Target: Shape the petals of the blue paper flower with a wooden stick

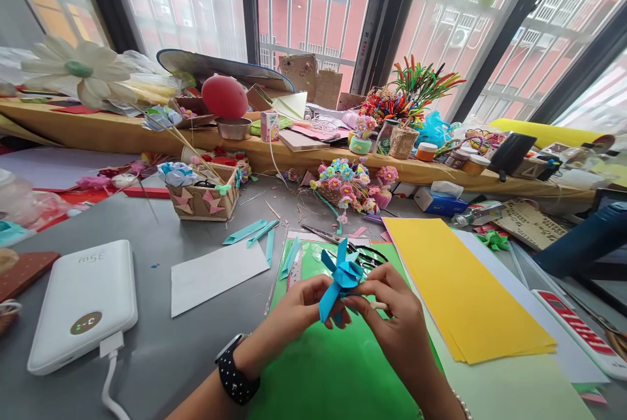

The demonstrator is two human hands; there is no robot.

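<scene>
Both my hands meet low in the middle of the head view, over a green paper sheet [337, 368]. My left hand [298, 309], a black watch on its wrist, pinches a blue folded-paper flower [339, 279] from the left. My right hand [392, 315] grips the same flower from the right, fingers curled, with a thin pale stick poking out under them. Loose blue paper strips [255, 232] lie on the grey table beyond the flower. Scissors [343, 243] rest just behind my hands.
Yellow paper sheets [455, 289] lie right of my hands, a white sheet [215, 273] and a white power bank [85, 302] with its cable to the left. A cardboard box [203, 201], a small flower basket [345, 188] and craft clutter fill the shelf and table behind. A blue sleeve [582, 240] shows at right.
</scene>
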